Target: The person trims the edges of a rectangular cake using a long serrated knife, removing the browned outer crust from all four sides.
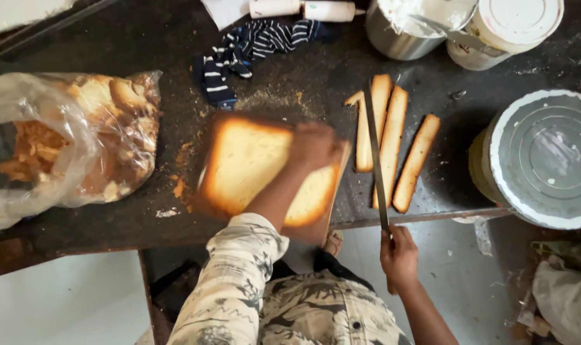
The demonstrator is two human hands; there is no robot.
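Observation:
A large square slab of bread (pixel 249 163) with browned edges lies on the dark worktop (pixel 111 211). My left hand (pixel 313 147) presses down on its right side. My right hand (pixel 399 255) grips the handle of a long thin knife (pixel 374 153), whose blade points away from me and lies over cut crust strips. Three long crust strips (pixel 392 144) lie side by side to the right of the slab, with a small piece at their far left end.
A clear plastic bag (pixel 67 140) of bread scraps sits at the left. A striped cloth (pixel 252 45) lies at the back. Metal tins (pixel 546 160) and a steel pot (pixel 399 32) stand at the right and back right. Crumbs cover the worktop.

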